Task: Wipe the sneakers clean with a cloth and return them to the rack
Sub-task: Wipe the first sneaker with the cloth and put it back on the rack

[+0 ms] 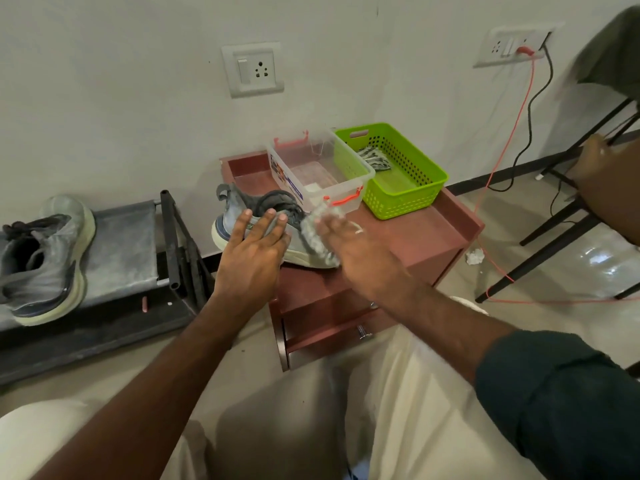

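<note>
We are steadying the grey sneaker [239, 216] on the red cabinet [422, 233] with our flat, unclenched left hand [254, 249]. Our right hand [349, 242], fingers straight, is pressing the cloth [317, 233] against its toe.

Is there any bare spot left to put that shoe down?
Bare fabric on the rack, right of the other sneaker. The cabinet top is bare in front of the green basket. Its back is crowded with the basket and clear box.
</note>
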Available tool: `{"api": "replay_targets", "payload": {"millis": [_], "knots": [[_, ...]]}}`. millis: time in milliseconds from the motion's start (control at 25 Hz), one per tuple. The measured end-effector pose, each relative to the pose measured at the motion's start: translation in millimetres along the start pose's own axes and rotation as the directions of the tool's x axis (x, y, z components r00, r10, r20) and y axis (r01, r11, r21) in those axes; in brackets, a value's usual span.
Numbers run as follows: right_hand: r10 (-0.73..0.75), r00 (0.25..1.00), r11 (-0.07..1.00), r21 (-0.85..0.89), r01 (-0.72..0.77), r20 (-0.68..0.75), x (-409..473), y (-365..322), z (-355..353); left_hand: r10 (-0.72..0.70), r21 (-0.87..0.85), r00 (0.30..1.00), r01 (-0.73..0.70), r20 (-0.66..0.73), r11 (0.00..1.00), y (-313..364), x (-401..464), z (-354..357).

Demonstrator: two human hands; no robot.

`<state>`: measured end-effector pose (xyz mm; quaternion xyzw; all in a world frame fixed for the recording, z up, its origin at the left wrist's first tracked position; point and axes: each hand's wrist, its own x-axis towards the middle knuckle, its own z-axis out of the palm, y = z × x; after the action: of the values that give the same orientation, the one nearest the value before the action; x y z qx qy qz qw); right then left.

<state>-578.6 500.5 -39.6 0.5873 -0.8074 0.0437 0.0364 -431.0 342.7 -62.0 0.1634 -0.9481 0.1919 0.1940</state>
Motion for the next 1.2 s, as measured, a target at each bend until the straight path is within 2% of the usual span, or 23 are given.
{"api": "replay_targets", "payload": {"millis": [40,80,160,240,280,320,360,400,440,480,560,640,680,800,880,920,1000,1080,1120,1200], "knots": [[-0.098,0.993,0.988,-0.114,0.105,0.069,-1,-7,2,0.004,-0.003,1.000,-0.004,0.011,1.000,1,-1,0],[-0.124,0.983,0.966,-0.212,0.150,0.133,1,-8,3,0.014,-0.004,1.000,-0.014,0.019,1.000,1,-1,1],[0.011,0.987,0.944,-0.328,0.044,0.161,12,5,13,0.028,-0.005,0.999,-0.028,0.023,1.000,-1,-1,1],[0.209,0.970,0.929,-0.335,-0.158,0.120,18,14,17,0.018,-0.005,0.999,-0.018,0.037,1.000,-3,-2,-1],[0.313,0.946,0.915,-0.292,-0.277,0.082,18,18,15,0.013,-0.004,0.999,-0.012,0.043,1.000,-2,-1,-2],[0.413,0.910,0.901,-0.160,-0.403,0.034,15,21,10,0.008,-0.004,0.999,-0.008,0.045,1.000,-2,-1,-3],[0.496,0.868,0.868,0.019,-0.496,-0.010,12,26,6,0.003,-0.005,0.999,-0.003,0.048,1.000,-2,-1,-4],[0.538,0.842,0.831,0.191,-0.522,-0.041,7,30,2,-0.002,-0.007,0.998,0.003,0.055,1.000,-1,-1,-4],[0.521,0.849,0.824,0.314,-0.472,-0.092,3,32,0,-0.009,-0.002,0.998,0.009,0.058,1.000,0,0,-4],[0.436,0.886,0.869,0.330,-0.369,-0.157,2,30,0,-0.019,0.004,0.998,0.019,0.054,1.000,2,1,-3],[0.127,0.968,0.978,0.191,-0.086,-0.215,6,11,-1,-0.037,-0.008,0.998,0.037,0.045,0.999,4,2,-4],[-0.149,0.986,0.987,0.046,0.153,-0.074,11,-10,6,-0.035,-0.024,0.999,0.036,0.026,0.999,5,1,-3],[-0.174,0.984,0.985,0.023,0.174,0.029,13,-14,7,-0.028,-0.022,0.999,0.029,0.016,0.999,4,0,-3],[-0.027,0.993,0.996,-0.086,0.037,0.113,13,13,4,-0.005,-0.019,1.000,0.005,0.000,1.000,2,0,-1],[0.170,0.982,0.967,-0.206,-0.150,0.086,15,34,6,-0.009,-0.015,1.000,0.009,-0.005,1.000,0,-1,-1],[0.277,0.959,0.946,-0.194,-0.261,0.060,15,42,5,-0.011,-0.013,1.000,0.010,-0.009,1.000,1,0,-2],[0.452,0.892,0.890,-0.066,-0.452,-0.012,16,53,-1,-0.016,-0.017,1.000,0.015,-0.016,1.000,3,1,-1],[0.506,0.854,0.861,0.132,-0.492,-0.120,16,57,2,-0.023,-0.020,1.000,0.023,-0.013,1.000,3,1,-1],[0.482,0.865,0.874,0.135,-0.466,-0.137,17,54,2,-0.026,-0.018,0.999,0.026,-0.018,1.000,3,1,0],[0.362,0.932,0.929,-0.080,-0.361,-0.003,23,39,7,-0.037,-0.024,0.999,0.037,-0.015,0.999,4,0,1]]}}
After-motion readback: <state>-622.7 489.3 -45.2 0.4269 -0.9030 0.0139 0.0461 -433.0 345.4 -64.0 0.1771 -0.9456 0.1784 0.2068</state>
